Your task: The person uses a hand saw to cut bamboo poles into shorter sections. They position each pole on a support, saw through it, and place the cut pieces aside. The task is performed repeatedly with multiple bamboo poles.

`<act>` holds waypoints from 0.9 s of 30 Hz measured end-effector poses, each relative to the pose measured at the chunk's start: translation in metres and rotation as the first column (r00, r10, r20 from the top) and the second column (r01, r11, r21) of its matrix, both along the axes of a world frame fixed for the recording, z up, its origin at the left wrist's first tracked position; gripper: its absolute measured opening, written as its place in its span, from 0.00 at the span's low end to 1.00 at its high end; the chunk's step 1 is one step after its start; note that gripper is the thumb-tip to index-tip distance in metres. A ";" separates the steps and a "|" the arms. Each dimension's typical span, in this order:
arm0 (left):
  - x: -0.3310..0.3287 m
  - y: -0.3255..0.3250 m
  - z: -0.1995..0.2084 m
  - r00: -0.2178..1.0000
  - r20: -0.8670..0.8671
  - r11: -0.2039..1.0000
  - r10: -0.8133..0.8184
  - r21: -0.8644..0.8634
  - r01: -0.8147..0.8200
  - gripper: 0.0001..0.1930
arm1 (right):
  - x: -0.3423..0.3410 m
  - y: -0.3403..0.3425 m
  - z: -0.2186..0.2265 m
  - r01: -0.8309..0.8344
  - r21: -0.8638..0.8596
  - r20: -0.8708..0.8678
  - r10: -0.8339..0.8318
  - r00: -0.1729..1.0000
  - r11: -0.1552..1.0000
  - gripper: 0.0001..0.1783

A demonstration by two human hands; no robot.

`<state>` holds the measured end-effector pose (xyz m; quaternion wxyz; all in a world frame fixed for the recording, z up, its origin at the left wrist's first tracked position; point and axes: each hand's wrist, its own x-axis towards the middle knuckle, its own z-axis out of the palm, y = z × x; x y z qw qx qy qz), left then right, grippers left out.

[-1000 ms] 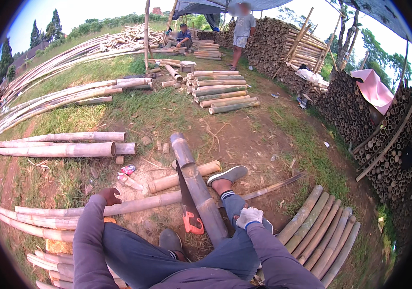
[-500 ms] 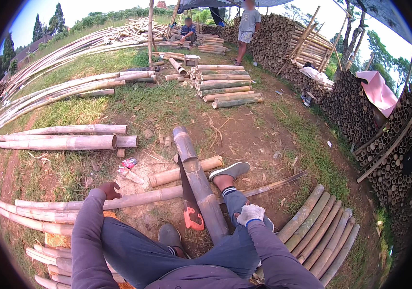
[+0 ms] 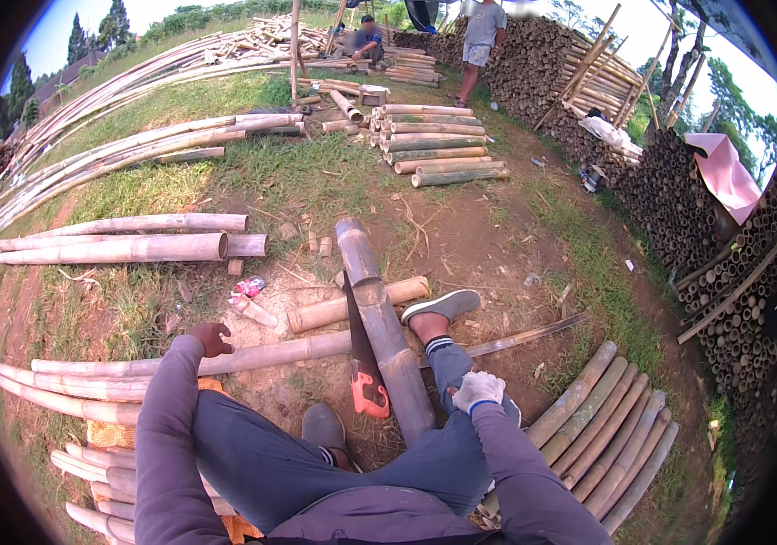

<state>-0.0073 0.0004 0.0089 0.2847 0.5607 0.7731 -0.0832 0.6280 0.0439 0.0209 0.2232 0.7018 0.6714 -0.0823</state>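
My bare left hand (image 3: 213, 339) hangs in the air by a long bamboo pole (image 3: 270, 353), its fingers loosely bent and apart, with nothing in it. Over my right knee lies my right hand (image 3: 478, 391), in a whitish glove. Its fingers are curled in, and what is under them is hidden. A thick, dark bamboo pole (image 3: 399, 368) runs away from me between my legs, with a cut-out notch near its far end. Against its left side leans a handsaw with an orange handle (image 3: 369, 391) and dark blade (image 3: 358, 327).
A short bamboo piece (image 3: 316, 314) lies under the dark pole. Cut lengths (image 3: 602, 427) are lined up at my right, with more poles (image 3: 116, 248) at left. Stacked bamboo (image 3: 411, 143) and two people are farther off. A large bamboo pile (image 3: 643, 209) borders the right.
The view has tilted down slightly, so the scene sits higher and a little to the right. Both hands keep about the same pose, and the saw and poles have not moved.
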 end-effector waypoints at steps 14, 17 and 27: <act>0.003 -0.014 -0.002 1.000 0.016 0.999 0.011 0.049 -0.012 0.37 | 0.002 -0.006 -0.011 -0.008 0.018 0.008 0.007 1.000 1.000 0.44; -0.003 -0.014 -0.008 1.000 0.006 0.998 -0.008 0.062 0.007 0.36 | 0.006 -0.003 -0.023 -0.017 0.043 0.007 0.017 1.000 0.999 0.41; -0.004 -0.013 -0.011 1.000 0.009 0.998 -0.009 0.062 0.008 0.37 | 0.005 -0.001 -0.023 -0.005 0.001 0.006 0.005 1.000 1.000 0.47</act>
